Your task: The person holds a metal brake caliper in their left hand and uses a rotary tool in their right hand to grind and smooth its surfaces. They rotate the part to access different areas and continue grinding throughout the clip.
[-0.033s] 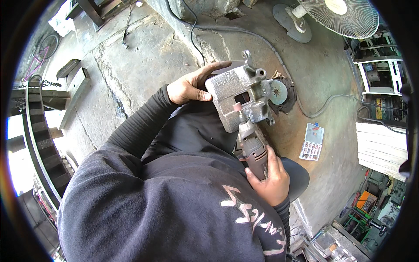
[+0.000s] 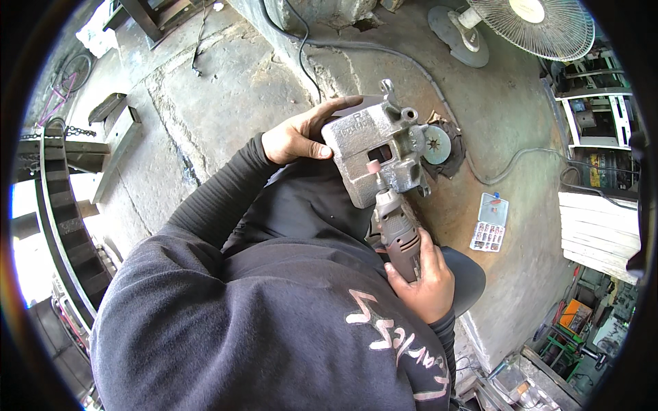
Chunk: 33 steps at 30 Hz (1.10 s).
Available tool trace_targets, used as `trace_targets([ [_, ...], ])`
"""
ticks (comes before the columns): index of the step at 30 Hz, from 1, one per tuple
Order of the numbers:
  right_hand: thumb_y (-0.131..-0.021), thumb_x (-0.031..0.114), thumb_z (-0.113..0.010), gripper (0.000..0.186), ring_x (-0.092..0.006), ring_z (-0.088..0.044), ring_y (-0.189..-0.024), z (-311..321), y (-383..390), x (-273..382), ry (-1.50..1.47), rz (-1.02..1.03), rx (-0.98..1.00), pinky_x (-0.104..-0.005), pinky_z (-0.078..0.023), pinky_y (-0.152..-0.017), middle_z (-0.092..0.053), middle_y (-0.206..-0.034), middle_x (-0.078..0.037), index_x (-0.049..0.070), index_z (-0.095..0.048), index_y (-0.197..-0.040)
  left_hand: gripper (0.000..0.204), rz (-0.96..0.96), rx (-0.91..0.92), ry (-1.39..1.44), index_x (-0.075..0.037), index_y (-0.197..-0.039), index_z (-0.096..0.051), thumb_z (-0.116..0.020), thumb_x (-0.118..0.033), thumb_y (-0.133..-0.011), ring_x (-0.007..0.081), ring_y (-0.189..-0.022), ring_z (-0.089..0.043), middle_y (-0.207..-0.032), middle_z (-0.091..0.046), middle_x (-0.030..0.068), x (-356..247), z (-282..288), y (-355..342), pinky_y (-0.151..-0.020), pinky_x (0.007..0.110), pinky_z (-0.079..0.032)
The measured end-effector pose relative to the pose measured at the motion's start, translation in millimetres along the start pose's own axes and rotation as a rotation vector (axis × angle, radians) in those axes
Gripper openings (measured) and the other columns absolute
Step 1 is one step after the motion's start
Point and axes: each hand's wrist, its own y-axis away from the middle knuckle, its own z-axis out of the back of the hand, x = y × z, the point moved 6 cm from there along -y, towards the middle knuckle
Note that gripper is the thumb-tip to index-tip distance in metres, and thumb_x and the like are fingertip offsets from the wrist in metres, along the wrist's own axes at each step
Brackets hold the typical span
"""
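I see the left hand [image 2: 296, 139] clasped around the upper left edge of the grey cast caliper [image 2: 379, 152], held above the lap. Right of it and below, the right hand [image 2: 423, 277] wraps the rotary tool [image 2: 397, 229], whose pink stone sits in the caliper's window. My judgement: brace the caliper firmly, keep light pressure. A small parts box [image 2: 489, 222] lies right of the caliper.

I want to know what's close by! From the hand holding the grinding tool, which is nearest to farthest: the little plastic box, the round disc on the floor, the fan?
Seen from the head camera, measured from the right hand:
1. Little plastic box, on the floor just to its right.
2. Round disc, on the floor beyond the metal part.
3. Fan, far off at the top right.
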Motion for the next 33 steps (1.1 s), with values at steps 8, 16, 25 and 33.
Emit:
trace_targets([
  [8, -0.076, 0.034, -0.08, 0.08, -0.047, -0.066, -0.102, -2, -19, 2, -0.036, -0.004, 0.014, -0.0468, -0.057, -0.082, -0.063, -0.115, -0.033, 0.001, -0.048, -0.141, 0.108, 0.006, 0.016, -0.006, 0.001, -0.158, -0.021, -0.085, -0.014, -0.072, 0.0279, -0.151, -0.023, -0.163, -0.027, 0.0167, -4, 3, -8, -0.123, 0.038, -0.014],
  [16, -0.076, 0.033, -0.08, 0.081, -0.0471, -0.067, -0.1, -2, -22, 7, -0.021, 0.029, 0.03, -0.0471, -0.057, -0.081, -0.063, -0.114, -0.032, 0.001, -0.047, -0.142, 0.11, -0.009, -0.005, -0.008, 0.0, -0.158, -0.02, -0.085, -0.013, -0.07, 0.0275, -0.15, -0.025, -0.162, -0.028, 0.0174, -5, 4, -7, -0.123, 0.038, -0.014],
  [25, -0.076, 0.033, -0.08, 0.079, -0.0454, -0.067, -0.1, -1, -20, 11, -0.003, 0.071, 0.03, -0.0459, -0.058, -0.082, -0.064, -0.115, -0.031, 0.001, -0.048, -0.141, 0.109, 0.001, -0.001, 0.014, 0.0, -0.158, -0.021, -0.085, -0.013, -0.071, 0.027, -0.149, -0.026, -0.161, -0.03, 0.0173, -3, 3, -7, -0.123, 0.038, -0.016],
  [33, -0.075, 0.033, -0.081, 0.078, -0.0422, -0.069, -0.097, -3, -11, 8, -0.059, 0.078, 0.068, -0.045, -0.058, -0.08, -0.065, -0.116, -0.028, -0.001, -0.05, -0.138, 0.108, -0.01, -0.02, 0.021, 0.001, -0.157, -0.023, -0.086, -0.018, -0.071, 0.0273, -0.149, -0.028, -0.16, -0.03, 0.0181, -2, 7, -6, -0.122, 0.038, -0.018],
])
